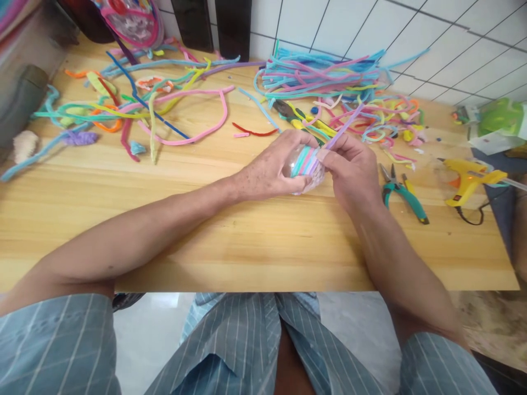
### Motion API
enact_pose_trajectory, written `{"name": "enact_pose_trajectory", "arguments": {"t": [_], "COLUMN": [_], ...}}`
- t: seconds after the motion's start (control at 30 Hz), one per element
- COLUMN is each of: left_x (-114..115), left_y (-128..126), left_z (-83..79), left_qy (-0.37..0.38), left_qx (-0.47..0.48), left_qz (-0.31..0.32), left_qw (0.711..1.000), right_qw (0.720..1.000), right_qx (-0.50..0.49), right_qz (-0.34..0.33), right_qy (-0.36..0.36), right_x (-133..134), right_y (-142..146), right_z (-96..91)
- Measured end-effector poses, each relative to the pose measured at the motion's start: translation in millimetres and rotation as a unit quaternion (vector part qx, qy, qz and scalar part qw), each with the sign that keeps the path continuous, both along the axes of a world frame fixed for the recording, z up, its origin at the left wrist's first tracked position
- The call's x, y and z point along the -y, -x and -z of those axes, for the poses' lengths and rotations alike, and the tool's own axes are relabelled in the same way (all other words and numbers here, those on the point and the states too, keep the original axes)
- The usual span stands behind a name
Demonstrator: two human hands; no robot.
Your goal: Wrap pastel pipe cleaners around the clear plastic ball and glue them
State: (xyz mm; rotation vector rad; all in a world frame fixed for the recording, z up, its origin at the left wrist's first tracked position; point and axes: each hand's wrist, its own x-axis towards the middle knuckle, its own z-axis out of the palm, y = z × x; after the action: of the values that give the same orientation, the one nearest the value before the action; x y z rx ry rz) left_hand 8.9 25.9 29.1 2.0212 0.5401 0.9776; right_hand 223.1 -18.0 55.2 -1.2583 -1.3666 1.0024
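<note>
My left hand is wrapped round a small clear rounded form banded with coloured pipe cleaners in blue, pink and purple. My right hand pinches a purple pipe cleaner against that form; its free end runs up and to the right over the wooden table. Both hands meet above the middle of the table.
Loose pipe cleaners are strewn at the back left and a thick bundle lies at the back right. Teal-handled pliers and a yellow glue gun lie to the right. Yellow-handled pliers sit behind the hands.
</note>
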Motion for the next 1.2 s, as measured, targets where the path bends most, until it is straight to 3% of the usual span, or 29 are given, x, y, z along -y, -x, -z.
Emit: {"name": "enact_pose_trajectory", "arguments": {"t": [0.17, 0.63, 0.87, 1.0, 1.2], "left_x": [-6.1, -5.7, -5.2, -5.1, 0.6], "left_y": [3.5, 4.7, 4.6, 2.7, -2.2], "left_z": [-1.7, -1.2, 0.1, 0.6, 2.3], "left_qy": [0.002, -0.023, -0.044, -0.014, -0.02], "left_qx": [-0.015, -0.025, -0.029, -0.032, 0.021], "left_qz": [0.034, 0.031, 0.02, 0.015, -0.014], "left_qw": [0.999, 0.999, 0.998, 0.999, 0.999], "right_qw": [0.999, 0.999, 0.999, 0.999, 0.998], "right_qx": [-0.024, -0.027, -0.046, -0.049, -0.064], "right_qz": [0.018, 0.016, 0.017, 0.018, 0.011], "right_qy": [-0.011, -0.018, -0.021, -0.013, 0.001], "right_x": [-1.5, -0.7, -1.0, 1.8, 7.8], "right_y": [3.6, 2.5, 5.0, 7.4, 8.7], "right_z": [-1.1, 3.4, 1.8, -0.7, -4.7]}}
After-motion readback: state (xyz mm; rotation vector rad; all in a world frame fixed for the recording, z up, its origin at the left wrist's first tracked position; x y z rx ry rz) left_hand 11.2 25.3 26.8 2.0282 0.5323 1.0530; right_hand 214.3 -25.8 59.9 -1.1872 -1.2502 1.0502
